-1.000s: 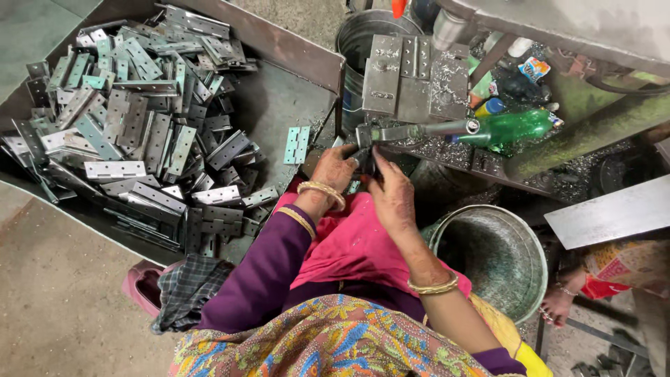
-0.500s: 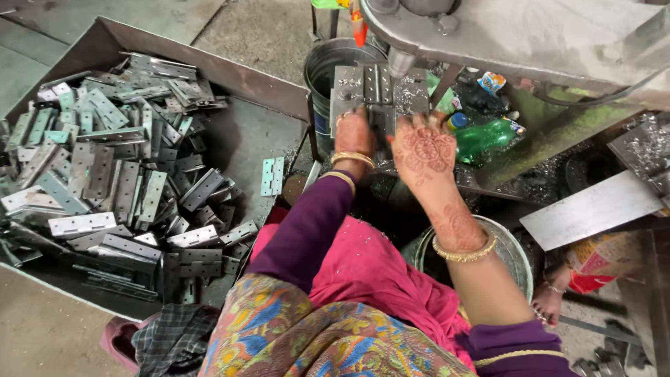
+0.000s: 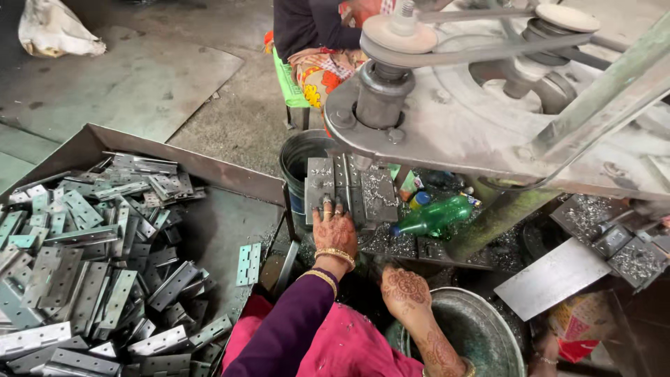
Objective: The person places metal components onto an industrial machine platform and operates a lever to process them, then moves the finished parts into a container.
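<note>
My left hand (image 3: 333,232) reaches forward, its fingers stretched flat on the grey metal block (image 3: 349,187) under the press head, and I see nothing gripped in it. My right hand (image 3: 405,290) hangs lower, by the rim of a round steel basin (image 3: 488,328). Its fingers curl down into shadow, so what they hold is hidden. Metal shavings cover the block and the bed around it. A big sheet-metal tray (image 3: 223,178) on my left holds a heap of several flat grey hinges (image 3: 91,258).
One hinge (image 3: 248,264) lies apart near the tray's right edge. A dark bucket (image 3: 301,157) stands behind the block and a green plastic bottle (image 3: 434,216) lies beside it. The pulley and belt (image 3: 398,31) overhang the bed. Another person (image 3: 314,35) sits beyond.
My right hand has drawn back from the block and dropped toward the basin. My left hand stays on the block. My view has tilted up, showing the pulley and the other person.
</note>
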